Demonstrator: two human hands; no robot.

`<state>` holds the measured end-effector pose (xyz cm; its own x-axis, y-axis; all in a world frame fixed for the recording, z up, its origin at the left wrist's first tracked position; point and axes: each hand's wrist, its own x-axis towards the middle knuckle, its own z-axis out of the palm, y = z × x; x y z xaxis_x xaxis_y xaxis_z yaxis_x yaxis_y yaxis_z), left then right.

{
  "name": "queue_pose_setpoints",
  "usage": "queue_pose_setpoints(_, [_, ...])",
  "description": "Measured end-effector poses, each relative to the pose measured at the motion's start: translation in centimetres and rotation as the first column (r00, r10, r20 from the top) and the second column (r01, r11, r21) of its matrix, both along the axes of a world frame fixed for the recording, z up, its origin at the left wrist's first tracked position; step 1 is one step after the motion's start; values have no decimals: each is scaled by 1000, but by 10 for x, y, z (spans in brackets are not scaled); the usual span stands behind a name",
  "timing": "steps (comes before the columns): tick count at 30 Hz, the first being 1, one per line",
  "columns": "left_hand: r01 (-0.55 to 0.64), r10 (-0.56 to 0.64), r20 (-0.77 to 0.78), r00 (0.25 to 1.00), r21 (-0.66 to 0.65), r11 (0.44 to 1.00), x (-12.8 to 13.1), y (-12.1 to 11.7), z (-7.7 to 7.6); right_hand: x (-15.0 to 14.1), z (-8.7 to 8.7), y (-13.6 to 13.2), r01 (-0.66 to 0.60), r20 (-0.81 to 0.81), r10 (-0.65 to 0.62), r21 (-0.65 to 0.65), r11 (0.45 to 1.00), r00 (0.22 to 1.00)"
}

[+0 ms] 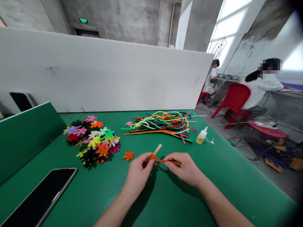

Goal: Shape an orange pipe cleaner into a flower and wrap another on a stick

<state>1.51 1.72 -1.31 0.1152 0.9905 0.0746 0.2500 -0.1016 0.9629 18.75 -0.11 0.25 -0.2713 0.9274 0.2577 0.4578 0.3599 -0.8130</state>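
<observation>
An orange pipe cleaner (pixel 160 160) stretches between my two hands above the green table. My left hand (pixel 140 167) pinches its coiled end together with a short pale flat stick (pixel 157 148), which points up and away from me. Farther along the pipe cleaner, my right hand (pixel 183 167) has its thumb and fingers closed on the strand. A finished orange pipe-cleaner flower (pixel 128 155) lies flat just left of my left hand. Part of the coil is hidden behind my left fingers.
Colourful pipe-cleaner flowers (pixel 94 142) are heaped at left. Loose pipe cleaners (pixel 163 123) lie at the back, beside a small glue bottle (pixel 201 136). A phone (pixel 42 197) lies front left. A white partition (pixel 123 75) edges the table (pixel 227 189). Two people sit beyond, at right.
</observation>
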Motion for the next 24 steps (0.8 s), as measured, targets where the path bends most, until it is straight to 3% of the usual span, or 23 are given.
queue_pose_setpoints(6, [214, -216, -19, 976, -66, 975, 3, -4, -1, 1, 3, -3, -13, -128, 16, 29, 1000, 992])
queue_pose_setpoints(14, [410, -415, -93, 905, -75, 909, 6, -17, 13, 4, 3, 1, 15, -157, -20, -34, 999, 987])
queue_pose_setpoints(18, [502, -510, -110, 853, -90, 860, 7, -21, 21, 8, -1, 6, 14, -218, -42, -127, 992, 975])
queue_pose_setpoints(24, [521, -530, -77, 845, -106, 847, 8, -26, 24, 11, -4, 12, -81, -428, -79, -343, 936, 900])
